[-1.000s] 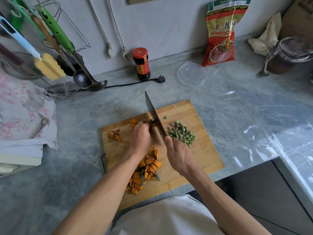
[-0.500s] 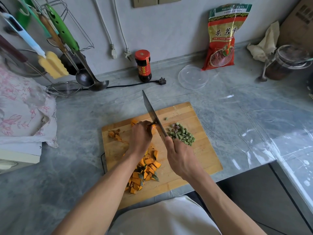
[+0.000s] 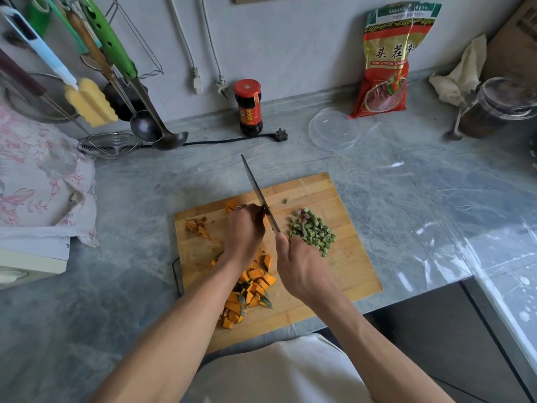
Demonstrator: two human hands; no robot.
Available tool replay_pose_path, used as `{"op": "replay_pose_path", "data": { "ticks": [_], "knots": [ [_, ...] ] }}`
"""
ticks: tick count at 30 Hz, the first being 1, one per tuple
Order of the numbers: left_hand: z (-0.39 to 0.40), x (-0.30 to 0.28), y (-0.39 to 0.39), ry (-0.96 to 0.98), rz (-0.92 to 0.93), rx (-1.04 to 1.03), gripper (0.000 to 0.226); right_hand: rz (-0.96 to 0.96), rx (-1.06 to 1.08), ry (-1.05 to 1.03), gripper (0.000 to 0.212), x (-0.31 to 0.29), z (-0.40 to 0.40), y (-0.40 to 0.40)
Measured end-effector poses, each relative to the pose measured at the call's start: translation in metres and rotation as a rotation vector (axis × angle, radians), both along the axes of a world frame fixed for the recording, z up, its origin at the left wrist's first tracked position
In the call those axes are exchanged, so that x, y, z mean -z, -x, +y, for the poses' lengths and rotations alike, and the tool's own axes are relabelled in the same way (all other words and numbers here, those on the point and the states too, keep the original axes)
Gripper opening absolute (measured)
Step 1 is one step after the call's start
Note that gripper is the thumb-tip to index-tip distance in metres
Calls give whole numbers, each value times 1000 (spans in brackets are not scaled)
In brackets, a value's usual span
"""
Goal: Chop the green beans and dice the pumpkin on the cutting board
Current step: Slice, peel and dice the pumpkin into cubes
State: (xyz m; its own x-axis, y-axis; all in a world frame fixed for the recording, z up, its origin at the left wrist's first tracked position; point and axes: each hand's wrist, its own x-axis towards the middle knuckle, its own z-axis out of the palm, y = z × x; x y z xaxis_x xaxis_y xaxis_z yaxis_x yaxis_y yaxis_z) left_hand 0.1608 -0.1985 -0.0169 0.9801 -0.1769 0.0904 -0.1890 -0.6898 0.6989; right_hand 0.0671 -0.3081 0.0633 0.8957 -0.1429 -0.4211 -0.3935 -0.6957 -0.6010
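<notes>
Gripping the handle of a cleaver [image 3: 259,194] with curled fingers, the right hand [image 3: 300,270] is holding the blade edge-down over the wooden cutting board [image 3: 345,266], its tip pointing away from the person. Just left of the blade, the left hand [image 3: 243,237] is curling its fingers over a pumpkin piece [image 3: 232,204], of which only an orange edge is showing beyond the knuckles. Diced pumpkin [image 3: 250,292] is lying in a heap under and behind the left wrist, toward the person. A few pumpkin scraps [image 3: 197,226] are sitting to the left of the left hand. Chopped green beans [image 3: 312,230] are piled just right of the blade, beside the right hand's knuckles, and one stray bean bit [image 3: 287,201] is lying beyond the pile. Farther beyond both hands, a dark sauce bottle [image 3: 248,107] is standing on the marble counter [image 3: 406,184], with a clear plastic lid [image 3: 334,129] to its right.
</notes>
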Motion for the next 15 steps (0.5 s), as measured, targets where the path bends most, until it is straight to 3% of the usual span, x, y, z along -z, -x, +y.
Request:
{"op": "replay_pose_path", "data": {
  "ticks": [5,10,15],
  "knots": [
    [3,3,2,-49,52,-18,12,-76,37,-98,44,5,3,-3],
    [5,1,-1,-64,82,-53,23,-54,39,-109,40,6,4,3],
    [10,3,-1,18,97,-4,32,-51,133,-128,50,14,-3,2]
  ]
}}
